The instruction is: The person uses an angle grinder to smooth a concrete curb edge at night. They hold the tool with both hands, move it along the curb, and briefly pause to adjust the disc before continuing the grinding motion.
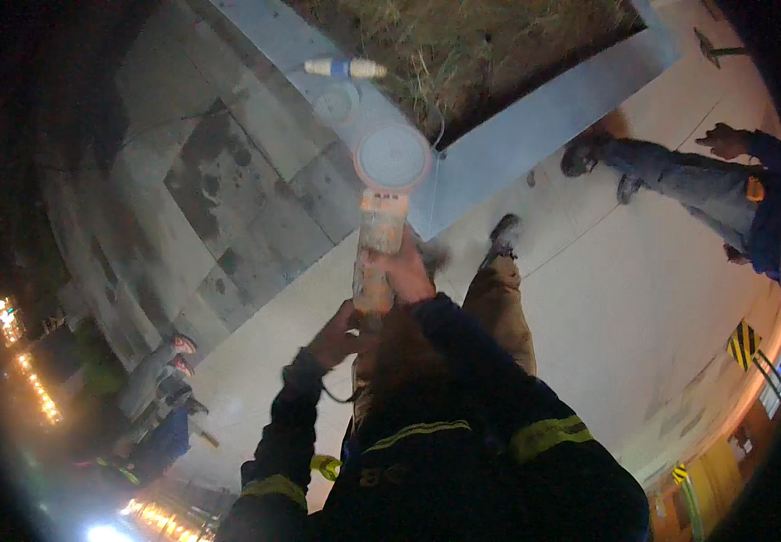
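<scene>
- At frame centre, one angle grinder (380, 239) with one round disc (393, 157), gripped by the right hand (406, 271).
- Left hand (336, 336) clasps its lower body.
- Upper centre, one white tube (345, 68) lies on the pavement (643, 298).

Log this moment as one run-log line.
right hand: grips long pale cylindrical tool | left hand: at its lower end | round white disc tip: over grey stone kerb | other person's leg: right
</scene>
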A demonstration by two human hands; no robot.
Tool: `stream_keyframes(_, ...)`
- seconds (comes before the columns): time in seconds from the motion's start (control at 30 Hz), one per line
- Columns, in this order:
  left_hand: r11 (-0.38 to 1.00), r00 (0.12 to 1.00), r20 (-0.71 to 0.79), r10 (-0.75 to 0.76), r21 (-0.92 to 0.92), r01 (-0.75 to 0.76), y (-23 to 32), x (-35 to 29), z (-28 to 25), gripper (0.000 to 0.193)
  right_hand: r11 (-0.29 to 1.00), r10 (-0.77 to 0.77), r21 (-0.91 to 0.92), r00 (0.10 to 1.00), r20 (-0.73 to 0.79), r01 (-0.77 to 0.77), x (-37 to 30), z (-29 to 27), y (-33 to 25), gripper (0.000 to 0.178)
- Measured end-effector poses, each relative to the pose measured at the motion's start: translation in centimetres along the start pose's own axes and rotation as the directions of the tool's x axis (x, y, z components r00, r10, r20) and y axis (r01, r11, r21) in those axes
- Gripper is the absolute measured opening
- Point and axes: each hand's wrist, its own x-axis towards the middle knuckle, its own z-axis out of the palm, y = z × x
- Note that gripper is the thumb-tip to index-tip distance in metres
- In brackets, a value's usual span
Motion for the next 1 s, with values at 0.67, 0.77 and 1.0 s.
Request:
stream_keyframes(0.67, 0.814, 0.936, 0.054, 0.347, -0.513, -0.272, 9.1, -8.1, 2.9, 0.059, 0.932, 0.062, -0.363, 0.979, 0.194, 0.013, -20.0, 9.3, -5.7, 0.081)
stream_keyframes(0.77, 0.681, 0.747, -0.307, 0.59, -0.309, -0.664, 1.6, -6.2, 2.4, 0.073, 0.854, 0.043, -0.489, 0.914, 0.403, 0.176, -20.2, 7.9, -4.4, 0.081)
stream_keyframes(1.0, 0.437, 0.749, -0.238, 0.618, -0.688, -0.579, -1.0, -6.6, 4.7, 0.078, 0.735, 0.148, -0.566, 0.727, 0.671, 0.373, -21.6, -1.6, -17.5, 0.056)
